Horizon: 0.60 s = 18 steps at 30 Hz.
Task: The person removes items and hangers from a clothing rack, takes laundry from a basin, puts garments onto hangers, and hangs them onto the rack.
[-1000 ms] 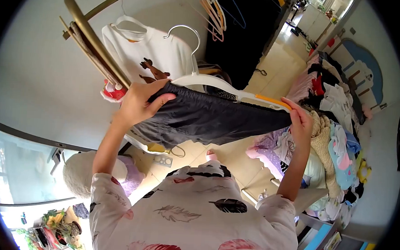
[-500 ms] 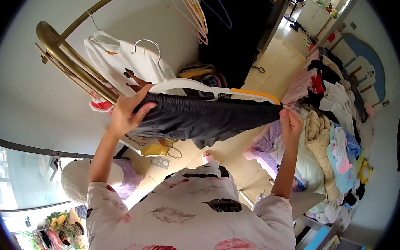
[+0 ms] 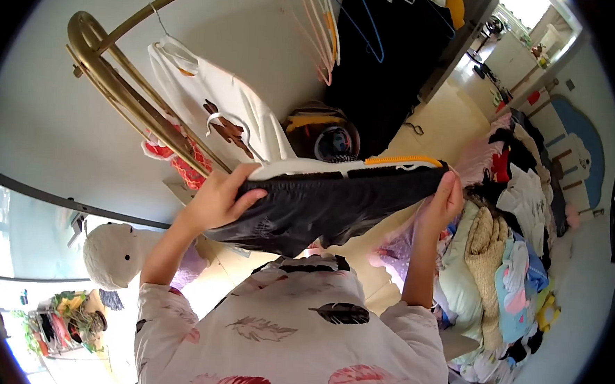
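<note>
Stretched between my two hands is a pair of black shorts (image 3: pixel 320 210) with a gathered elastic waistband. A white hanger (image 3: pixel 302 167) with an orange strip on its right arm lies along the waistband, its hook toward the clothes rack. My left hand (image 3: pixel 217 198) is closed on the left end of the waistband and hanger, thumb over the front. On the other side, my right hand (image 3: pixel 443 201) pinches the right corner of the waistband by the hanger's tip. Behind the hanger's hook, a white top (image 3: pixel 222 104) with a brown print hangs from the rack.
A brass-coloured clothes rack (image 3: pixel 92 48) stands at upper left, with pink hangers (image 3: pixel 314 36) and a blue hanger (image 3: pixel 368 28) farther right. Piled clothes (image 3: pixel 522 203) cover the bed on the right. A white plush toy (image 3: pixel 113 255) sits at lower left.
My hands, the shorts and the hanger sit slightly lower in view, and the hanger's hook has tipped back and down. The surroundings shift as my head moves. Both hands keep their hold.
</note>
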Each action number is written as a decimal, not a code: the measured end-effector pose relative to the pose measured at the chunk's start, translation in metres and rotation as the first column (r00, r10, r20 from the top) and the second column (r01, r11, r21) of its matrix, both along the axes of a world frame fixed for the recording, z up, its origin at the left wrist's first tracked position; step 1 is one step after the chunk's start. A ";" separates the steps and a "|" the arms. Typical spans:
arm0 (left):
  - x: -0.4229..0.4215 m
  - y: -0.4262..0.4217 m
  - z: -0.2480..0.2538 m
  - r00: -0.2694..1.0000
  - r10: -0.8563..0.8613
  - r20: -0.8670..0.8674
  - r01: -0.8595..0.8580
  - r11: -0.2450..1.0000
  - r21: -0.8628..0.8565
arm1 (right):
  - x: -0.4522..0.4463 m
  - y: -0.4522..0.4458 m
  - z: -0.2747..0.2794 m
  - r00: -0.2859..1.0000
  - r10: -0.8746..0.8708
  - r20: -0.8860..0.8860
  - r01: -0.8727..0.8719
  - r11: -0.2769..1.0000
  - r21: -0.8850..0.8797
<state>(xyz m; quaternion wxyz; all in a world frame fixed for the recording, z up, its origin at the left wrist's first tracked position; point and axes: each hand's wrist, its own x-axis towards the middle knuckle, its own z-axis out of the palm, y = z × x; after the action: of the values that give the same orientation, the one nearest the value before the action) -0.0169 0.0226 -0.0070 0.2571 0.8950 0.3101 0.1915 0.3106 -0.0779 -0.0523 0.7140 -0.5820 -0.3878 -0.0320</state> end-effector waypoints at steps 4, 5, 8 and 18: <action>-0.007 -0.006 -0.007 0.986 -0.078 -0.148 0.102 0.982 0.162 | 0.005 0.004 0.002 0.998 0.062 -0.010 -0.062 0.998 0.022; -0.009 -0.006 -0.007 0.968 -0.112 -0.224 0.152 0.974 0.170 | 0.011 0.004 0.005 0.980 0.164 0.112 -0.157 0.985 -0.071; -0.005 -0.011 0.003 0.967 -0.136 -0.214 0.156 0.985 0.078 | 0.025 0.011 0.019 0.861 0.280 0.424 -0.225 0.959 -0.175; -0.002 -0.020 -0.011 0.974 0.018 0.226 0.010 0.992 -0.124 | 0.029 -0.006 0.040 0.722 0.621 0.305 -0.464 0.762 -0.452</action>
<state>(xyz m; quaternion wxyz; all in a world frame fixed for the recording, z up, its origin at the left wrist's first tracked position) -0.0186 0.0030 -0.0181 0.3458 0.8488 0.2919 0.2733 0.3394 -0.0835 -0.0125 0.4714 -0.5326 -0.6925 0.1206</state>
